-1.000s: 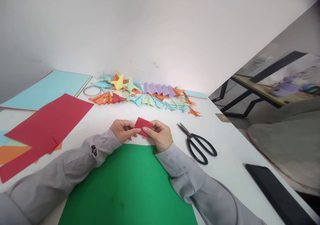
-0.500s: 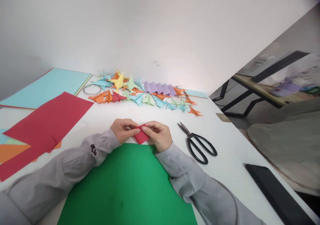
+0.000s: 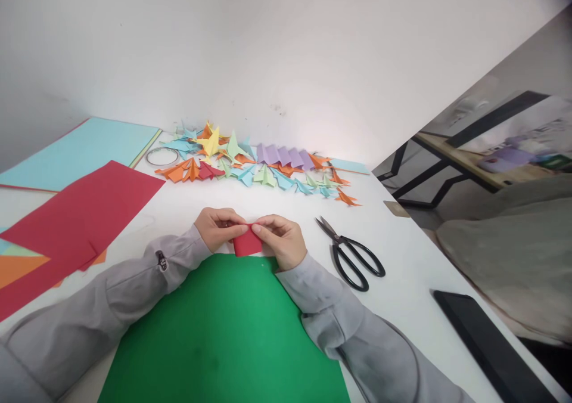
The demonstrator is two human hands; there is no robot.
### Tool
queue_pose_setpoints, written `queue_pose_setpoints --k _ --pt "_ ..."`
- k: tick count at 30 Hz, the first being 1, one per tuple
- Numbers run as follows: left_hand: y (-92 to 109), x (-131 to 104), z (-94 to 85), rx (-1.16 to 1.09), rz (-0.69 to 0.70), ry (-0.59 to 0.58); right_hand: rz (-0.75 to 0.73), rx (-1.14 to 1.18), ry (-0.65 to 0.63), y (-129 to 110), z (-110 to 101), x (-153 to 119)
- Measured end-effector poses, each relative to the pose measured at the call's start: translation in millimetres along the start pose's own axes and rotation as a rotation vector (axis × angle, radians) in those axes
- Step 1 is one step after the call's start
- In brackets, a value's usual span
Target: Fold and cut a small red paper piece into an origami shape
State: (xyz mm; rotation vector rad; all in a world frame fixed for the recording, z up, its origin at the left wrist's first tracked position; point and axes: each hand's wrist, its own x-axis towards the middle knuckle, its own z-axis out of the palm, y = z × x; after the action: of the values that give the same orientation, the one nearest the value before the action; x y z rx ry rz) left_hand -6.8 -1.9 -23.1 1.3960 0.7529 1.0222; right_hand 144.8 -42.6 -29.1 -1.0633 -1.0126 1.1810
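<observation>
Red piece has turned between the fingertips: a second ago a corner of it stood up above the thumbs, half a second ago it hung with a point downward, and now it hangs below the thumbs with a nearly straight lower edge. Left hand and right hand remain almost where they were, close together, each with thumb and forefinger pinched on the upper part of the piece and the other fingers curled in. It is at the far edge of the green sheet; whether its lower edge touches the sheet or the table, I cannot tell. Grey sleeves cover both forearms, which reach in over the sides of the green sheet. Right of the right hand lie the scissors, handles spread, tips pointing toward the wall. Farther right, near the table's edge, is a black slab. Left of the left hand, a red sheet overlaps an orange sheet, with a blue sheet behind. Along the wall sit a thin ring, many folded paper figures and a purple pleated strip.
</observation>
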Motion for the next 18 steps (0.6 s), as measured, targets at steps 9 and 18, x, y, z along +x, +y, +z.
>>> queue_pose_setpoints --k 9,18 --pt "1.9 -0.5 1.1 0.018 0.032 0.013 -0.027 -0.023 0.010 -0.8 0.2 -0.7" --pt "1.1 -1.2 0.5 0.039 0.038 0.015 -0.022 -0.041 0.013 1.0 -0.6 -1.2"
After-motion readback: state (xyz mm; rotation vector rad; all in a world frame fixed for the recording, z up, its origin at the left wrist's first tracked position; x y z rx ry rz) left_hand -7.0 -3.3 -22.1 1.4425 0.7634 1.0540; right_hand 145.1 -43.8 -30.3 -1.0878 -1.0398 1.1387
